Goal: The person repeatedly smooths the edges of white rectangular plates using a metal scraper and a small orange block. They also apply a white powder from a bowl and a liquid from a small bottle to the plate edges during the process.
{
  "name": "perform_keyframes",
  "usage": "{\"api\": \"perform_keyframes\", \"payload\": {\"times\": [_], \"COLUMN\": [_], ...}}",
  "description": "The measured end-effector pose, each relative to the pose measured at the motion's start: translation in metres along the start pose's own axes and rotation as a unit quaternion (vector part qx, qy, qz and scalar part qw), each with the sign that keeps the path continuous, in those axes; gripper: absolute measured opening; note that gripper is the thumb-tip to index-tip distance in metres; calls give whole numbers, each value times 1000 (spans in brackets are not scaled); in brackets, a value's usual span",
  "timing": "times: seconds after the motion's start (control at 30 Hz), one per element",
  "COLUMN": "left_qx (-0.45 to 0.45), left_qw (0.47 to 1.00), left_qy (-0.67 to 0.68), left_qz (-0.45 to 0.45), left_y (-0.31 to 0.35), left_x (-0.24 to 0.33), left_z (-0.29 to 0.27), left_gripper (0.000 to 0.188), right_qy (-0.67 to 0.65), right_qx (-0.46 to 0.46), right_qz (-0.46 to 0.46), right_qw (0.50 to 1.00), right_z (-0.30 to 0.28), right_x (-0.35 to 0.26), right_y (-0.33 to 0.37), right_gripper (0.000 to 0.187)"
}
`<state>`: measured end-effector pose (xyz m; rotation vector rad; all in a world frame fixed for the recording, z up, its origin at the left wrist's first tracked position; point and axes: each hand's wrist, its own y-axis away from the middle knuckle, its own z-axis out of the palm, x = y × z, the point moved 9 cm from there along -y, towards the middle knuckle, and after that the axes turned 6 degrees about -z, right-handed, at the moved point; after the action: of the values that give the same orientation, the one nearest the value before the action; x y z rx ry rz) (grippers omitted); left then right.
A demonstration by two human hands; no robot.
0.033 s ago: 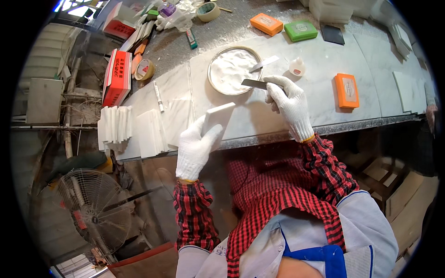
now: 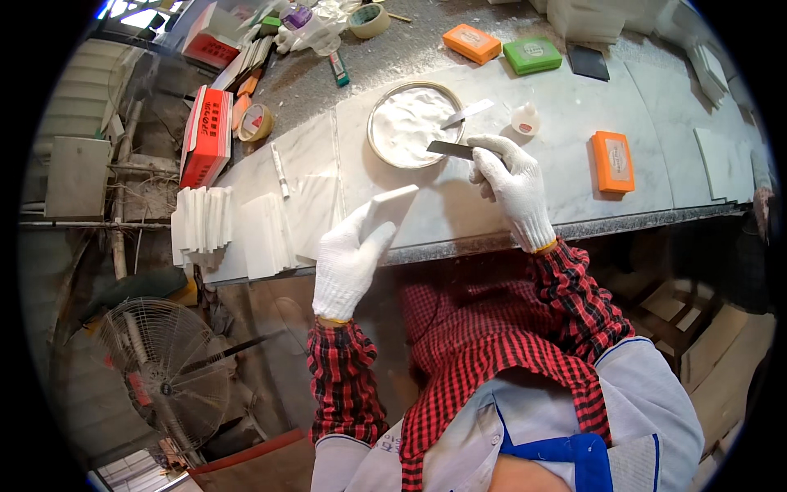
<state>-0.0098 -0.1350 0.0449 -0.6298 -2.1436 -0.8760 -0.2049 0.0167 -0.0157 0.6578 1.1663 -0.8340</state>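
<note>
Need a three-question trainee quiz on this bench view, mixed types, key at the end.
1. Fill in: the white slab is held by the gloved ____ hand.
2. True or false: the gloved right hand is holding the green box.
3. What fills the round pan?

Key:
1. Left; the left hand holds it.
2. False; it grips a dark flat scraper.
3. White paste.

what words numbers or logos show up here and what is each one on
Located, not quoted:
Near red-and-white box: large dark characters.
Far red-and-white box: dark characters, too small.
Right orange box: pale label, too small.
Back orange box: same.
Green box: same.
White bottle: red label, too small.
Pale shirt: marks, blurred.
White tile, dark blade: none visible.
</note>
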Motion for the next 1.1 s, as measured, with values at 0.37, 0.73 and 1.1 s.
{"api": "perform_keyframes", "payload": {"times": [0.37, 0.73, 1.1], "left_qx": [-36, -120, -63], "left_qw": [961, 954, 961], "left_qy": [-169, -216, -230], "left_qz": [214, 172, 138], "left_y": [-12, -27, -25], "left_x": [15, 2, 3], "left_z": [37, 47, 62], "left_gripper": [37, 36, 30], "right_qy": [-302, -312, -413], "right_qx": [47, -114, -39], "right_qz": [251, 271, 279], "right_qw": [919, 904, 866], "right_z": [26, 48, 62], "right_x": [76, 74, 105], "right_y": [59, 82, 92], "right_gripper": [35, 42, 53]}}
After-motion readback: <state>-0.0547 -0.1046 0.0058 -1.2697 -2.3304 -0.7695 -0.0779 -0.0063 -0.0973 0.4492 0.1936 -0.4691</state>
